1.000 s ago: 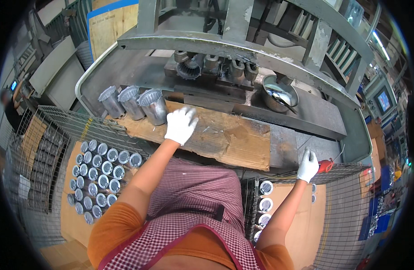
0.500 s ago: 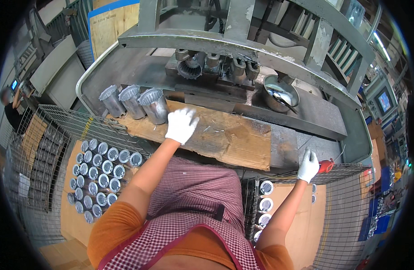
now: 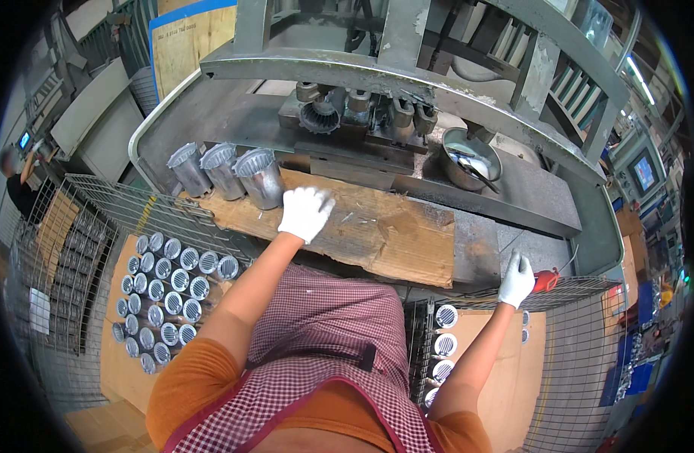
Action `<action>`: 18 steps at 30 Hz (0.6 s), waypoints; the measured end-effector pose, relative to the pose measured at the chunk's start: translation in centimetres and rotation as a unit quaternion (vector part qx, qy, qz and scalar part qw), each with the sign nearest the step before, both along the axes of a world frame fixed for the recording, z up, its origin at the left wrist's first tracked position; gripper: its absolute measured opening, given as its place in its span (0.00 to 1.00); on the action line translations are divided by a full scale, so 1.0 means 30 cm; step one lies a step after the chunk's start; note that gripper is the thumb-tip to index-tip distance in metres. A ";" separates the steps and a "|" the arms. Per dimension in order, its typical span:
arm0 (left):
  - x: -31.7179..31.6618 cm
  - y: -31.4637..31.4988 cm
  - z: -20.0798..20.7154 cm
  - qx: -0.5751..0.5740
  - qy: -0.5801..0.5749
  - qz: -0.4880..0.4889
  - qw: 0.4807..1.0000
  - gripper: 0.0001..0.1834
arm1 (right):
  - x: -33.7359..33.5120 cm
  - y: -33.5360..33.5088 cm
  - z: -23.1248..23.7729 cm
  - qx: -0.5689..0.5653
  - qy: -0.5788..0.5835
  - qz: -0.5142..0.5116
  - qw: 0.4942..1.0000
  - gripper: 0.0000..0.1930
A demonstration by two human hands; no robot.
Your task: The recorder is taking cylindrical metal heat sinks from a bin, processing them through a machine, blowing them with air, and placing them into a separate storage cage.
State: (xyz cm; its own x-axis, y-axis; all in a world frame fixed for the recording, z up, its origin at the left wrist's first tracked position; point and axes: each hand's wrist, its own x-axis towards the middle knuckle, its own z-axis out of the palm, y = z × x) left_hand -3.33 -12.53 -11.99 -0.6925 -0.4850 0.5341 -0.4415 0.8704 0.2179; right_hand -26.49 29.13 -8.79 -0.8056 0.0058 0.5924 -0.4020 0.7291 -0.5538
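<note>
My left hand [image 3: 305,214], in a white glove, lies palm down over the worn cardboard sheet [image 3: 407,238] on the machine's front ledge. Its fingers stretch forward, a little smeared at the tips, and nothing shows in them. Just left of it stand three ribbed grey metal cylinders, the closest one [image 3: 258,178] almost touching the glove. Far to the right, my right hand [image 3: 517,280], also gloved, rests at the ledge's front edge with fingers pointing away from me. Beside it is a red object [image 3: 545,281] whose kind I cannot make out.
A metal pot [image 3: 471,158] with a dark-handled tool sits at the back right, near the clamping fixture [image 3: 358,113]. A grey machine frame [image 3: 400,79] crosses overhead. Wire baskets at both sides hold metal cylinders [image 3: 179,280] on cardboard. Another person [image 3: 21,189] stands far left.
My left hand has shifted very slightly, its fingers still smeared by small motion. My right hand and the metal cylinders stay in place.
</note>
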 end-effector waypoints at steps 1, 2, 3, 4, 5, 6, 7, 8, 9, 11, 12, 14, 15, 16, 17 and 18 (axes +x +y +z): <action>-0.001 -0.003 0.005 0.038 -0.068 -0.012 0.997 0.23 | -0.001 0.003 -0.003 -0.014 -0.028 0.008 0.999 0.16; -0.002 -0.004 0.007 0.075 -0.136 -0.024 0.988 0.23 | -0.002 0.005 -0.004 -0.027 -0.055 0.017 0.998 0.17; -0.002 -0.002 0.002 0.075 -0.136 -0.023 0.988 0.23 | 0.002 -0.002 0.001 -0.027 -0.055 0.017 0.998 0.17; -0.002 0.001 -0.007 0.016 -0.045 -0.015 0.999 0.21 | 0.011 -0.012 0.008 -0.035 -0.048 0.021 0.998 0.17; -0.002 0.003 -0.013 -0.043 0.046 -0.007 0.998 0.20 | 0.016 -0.018 0.014 -0.042 -0.041 0.025 0.998 0.17; -0.006 0.007 -0.008 -0.042 0.046 -0.007 0.998 0.20 | 0.017 -0.016 0.017 -0.042 -0.041 0.024 0.998 0.17; -0.009 0.012 0.000 -0.069 0.073 0.002 0.995 0.19 | 0.018 -0.013 0.018 -0.036 -0.043 0.021 0.998 0.16; -0.010 0.014 0.004 -0.094 0.101 0.011 0.990 0.19 | 0.018 -0.011 0.018 -0.030 -0.046 0.017 0.998 0.16; -0.009 0.011 0.001 -0.094 0.101 0.011 0.990 0.19 | 0.015 -0.008 0.016 -0.030 -0.046 0.017 0.998 0.16; -0.004 0.002 -0.008 0.018 -0.058 -0.011 0.998 0.19 | 0.006 -0.001 0.007 -0.016 -0.038 0.007 0.999 0.17; -0.004 0.002 -0.005 0.018 -0.058 -0.011 0.998 0.19 | 0.001 0.000 0.001 -0.016 -0.038 0.006 0.999 0.17; -0.004 0.005 0.004 0.047 -0.142 -0.011 0.989 0.19 | -0.005 0.003 -0.008 -0.026 -0.040 0.011 0.999 0.17; -0.003 0.002 -0.005 0.047 -0.142 -0.009 0.989 0.19 | -0.006 0.000 -0.007 -0.026 -0.040 0.012 0.999 0.17; -0.003 -0.002 -0.022 0.030 -0.100 -0.012 0.994 0.18 | -0.005 -0.002 -0.005 -0.018 -0.046 0.006 0.999 0.17; -0.002 -0.006 -0.033 0.013 -0.058 -0.015 0.998 0.18 | -0.006 -0.005 -0.004 -0.011 -0.052 0.000 0.999 0.18; -0.004 0.001 -0.021 0.014 -0.058 -0.015 0.998 0.18 | -0.005 -0.003 -0.005 -0.010 -0.052 0.000 0.999 0.18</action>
State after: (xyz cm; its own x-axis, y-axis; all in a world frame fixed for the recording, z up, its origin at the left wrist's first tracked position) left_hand -3.44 -12.51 -12.61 -0.7635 -0.4768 0.4356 -0.4394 0.8778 0.1907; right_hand -26.63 29.04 -8.94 -0.8632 0.0166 0.5047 -0.3411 0.7177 -0.6071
